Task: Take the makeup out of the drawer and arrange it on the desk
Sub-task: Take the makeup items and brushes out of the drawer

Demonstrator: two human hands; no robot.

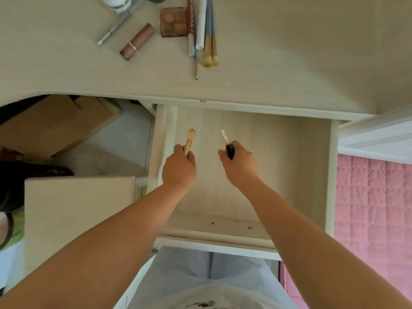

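Over the open drawer (245, 197), your left hand (179, 167) grips a makeup brush (190, 139), right hand (240, 163) clamps a dark-capped tube (227, 143), both lifted for the tabletop (289, 52).

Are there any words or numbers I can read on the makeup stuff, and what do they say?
None can be read.
Red tube on the desk: white letters, too blurred to read.
White-capped tube in the right hand: dark marks, too small.
Brush in the left hand: no writing visible.
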